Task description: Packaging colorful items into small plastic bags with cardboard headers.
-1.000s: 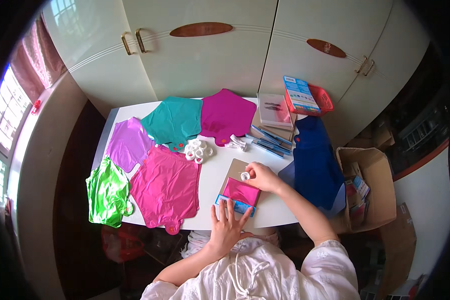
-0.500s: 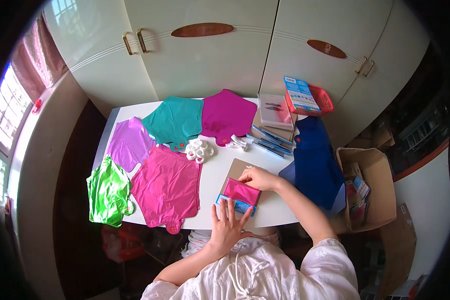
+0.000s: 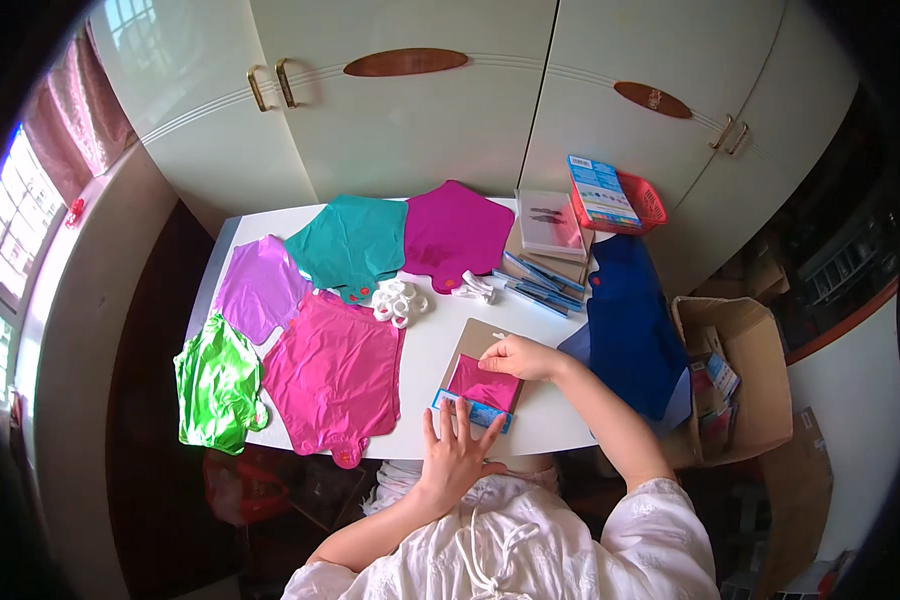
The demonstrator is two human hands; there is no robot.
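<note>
On the white table in front of me lies a grey-brown card (image 3: 480,338) with a blue printed strip (image 3: 462,404) along its near end. A folded piece of shiny pink foil (image 3: 484,382) rests flat on the card, its near edge against the strip. My right hand (image 3: 520,358) pinches the foil's far edge between thumb and fingers. With fingers spread, my left hand (image 3: 457,445) touches the strip and holds nothing. Flat foil balloons spread left of the card include a large pink one (image 3: 332,375); a dark blue one (image 3: 635,340) is on the right.
Teal (image 3: 350,240), magenta (image 3: 458,235), purple (image 3: 260,290) and green (image 3: 220,385) foil balloons line the table. White ribbon coils (image 3: 400,302) and slim blue packets (image 3: 542,283) sit beyond the card. A red basket (image 3: 650,198) stands far right; a cardboard box (image 3: 760,400) is beside the table.
The pink foil's far part now lies flatter and smoother on the card. My right hand has shifted slightly, its fingertips now on the foil's far edge. My left hand stays in place.
</note>
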